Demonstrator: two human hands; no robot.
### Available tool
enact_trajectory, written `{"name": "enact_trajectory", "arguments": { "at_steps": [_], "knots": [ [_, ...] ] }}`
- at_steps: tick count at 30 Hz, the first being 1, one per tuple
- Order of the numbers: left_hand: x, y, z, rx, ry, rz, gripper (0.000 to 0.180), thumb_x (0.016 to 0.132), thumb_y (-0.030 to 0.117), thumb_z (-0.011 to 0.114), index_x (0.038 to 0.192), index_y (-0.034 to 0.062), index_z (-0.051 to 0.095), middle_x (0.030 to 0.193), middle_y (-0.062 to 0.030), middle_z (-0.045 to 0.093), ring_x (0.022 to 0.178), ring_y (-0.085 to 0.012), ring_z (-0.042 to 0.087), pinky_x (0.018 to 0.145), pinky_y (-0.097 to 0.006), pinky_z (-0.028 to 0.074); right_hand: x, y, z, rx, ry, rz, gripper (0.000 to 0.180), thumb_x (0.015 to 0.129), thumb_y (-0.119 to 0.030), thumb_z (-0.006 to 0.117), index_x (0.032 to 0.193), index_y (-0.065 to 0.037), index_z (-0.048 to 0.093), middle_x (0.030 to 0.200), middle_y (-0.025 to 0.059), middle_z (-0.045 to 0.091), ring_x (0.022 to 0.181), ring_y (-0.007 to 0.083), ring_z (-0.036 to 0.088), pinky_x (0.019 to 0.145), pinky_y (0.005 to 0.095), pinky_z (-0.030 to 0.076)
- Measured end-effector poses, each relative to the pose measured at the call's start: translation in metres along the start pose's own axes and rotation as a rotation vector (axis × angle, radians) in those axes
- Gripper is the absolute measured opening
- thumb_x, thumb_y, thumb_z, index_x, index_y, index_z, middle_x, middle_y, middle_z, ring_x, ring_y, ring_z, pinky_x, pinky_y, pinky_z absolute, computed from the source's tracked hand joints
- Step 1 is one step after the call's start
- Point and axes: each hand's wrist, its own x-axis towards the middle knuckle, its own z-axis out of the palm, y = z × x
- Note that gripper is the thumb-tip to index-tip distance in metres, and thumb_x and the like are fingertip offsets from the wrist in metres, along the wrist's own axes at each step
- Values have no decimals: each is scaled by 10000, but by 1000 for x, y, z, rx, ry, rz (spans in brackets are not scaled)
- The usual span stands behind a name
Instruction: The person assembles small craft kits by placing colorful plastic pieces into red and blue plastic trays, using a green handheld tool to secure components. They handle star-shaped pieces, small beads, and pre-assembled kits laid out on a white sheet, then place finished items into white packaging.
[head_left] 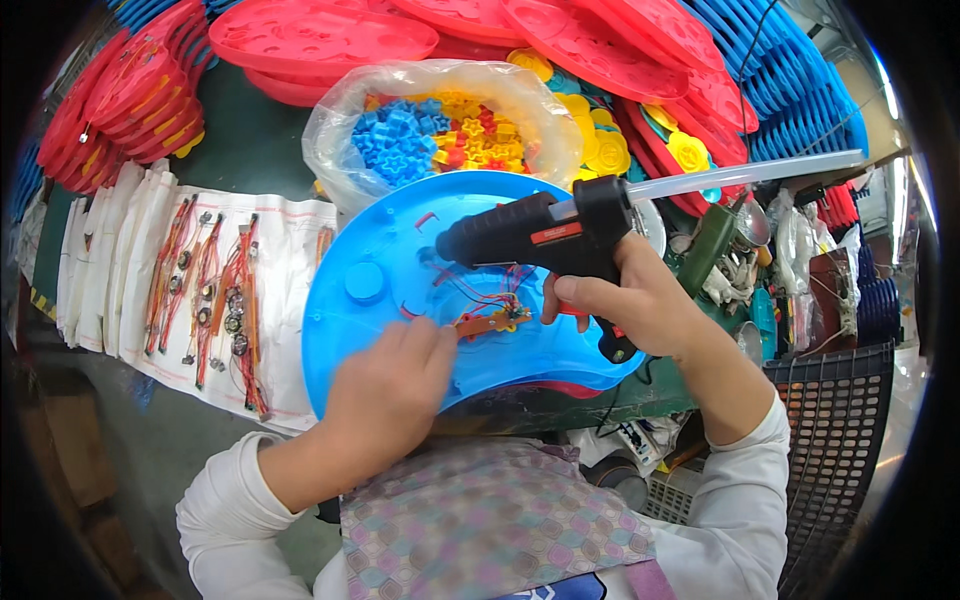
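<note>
My right hand [625, 305] is closed round the handle of a black hot glue gun [540, 235], a long translucent glue stick [745, 175] poking out of its back. The gun's nozzle points left over a blue kidney-shaped plastic shell [335, 340]. Inside the shell lies a narrow brown circuit board [490, 324] with red and dark wires [480, 290] running from it. My left hand [395, 380], smeared by motion, is over the shell's lower left, close to the board's left end. Its fingertips are too blurred to show whether they hold anything.
A clear bag [325, 140] of blue, yellow and red star-shaped pieces stands behind the shell. Wired circuit boards [240, 300] lie on white sheeting at the left. Red plastic shells [320, 40] and blue frames [800, 80] are stacked behind. A black crate [835, 430] stands at the right.
</note>
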Motion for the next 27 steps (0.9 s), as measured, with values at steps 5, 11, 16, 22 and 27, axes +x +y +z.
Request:
{"name": "enact_trajectory", "arguments": {
  "at_steps": [5,11,16,22,27],
  "knots": [
    [-2,3,2,2,-14,-5,320,774,74,645,1072,-44,642,928,-97,577,795,-217,616,519,-304,516,10,-9,3,-180,-36,-4,522,917,-122,668,1383,25,482,933,77,695,813,134,666,712,295,550],
    [-2,2,1,47,-25,20,357,766,85,652,1097,-48,649,927,-85,577,776,-196,604,513,-285,508,1,7,-17,-68,203,-83,439,903,-131,690,1286,36,556,891,81,690,779,142,662,708,302,556],
    [-1,3,-1,40,-55,14,370,777,75,644,1126,-48,653,941,-92,584,785,-197,609,516,-281,509,-6,8,-15,-77,168,27,423,899,-102,706,1282,10,565,896,66,674,781,132,645,670,296,543],
    [-5,2,1,10,-75,3,401,790,65,645,1174,-51,652,936,-100,577,790,-224,615,531,-302,516,-44,20,-32,-207,205,3,455,897,-77,694,1328,-3,570,917,13,596,791,118,534,712,301,479],
    [-4,4,-1,18,-90,-26,386,826,62,670,1201,-28,654,947,-100,582,811,-234,616,561,-324,519,-49,25,-37,-155,225,26,429,888,-76,705,1294,-15,581,922,46,635,790,121,605,713,302,519]
  ]
}}
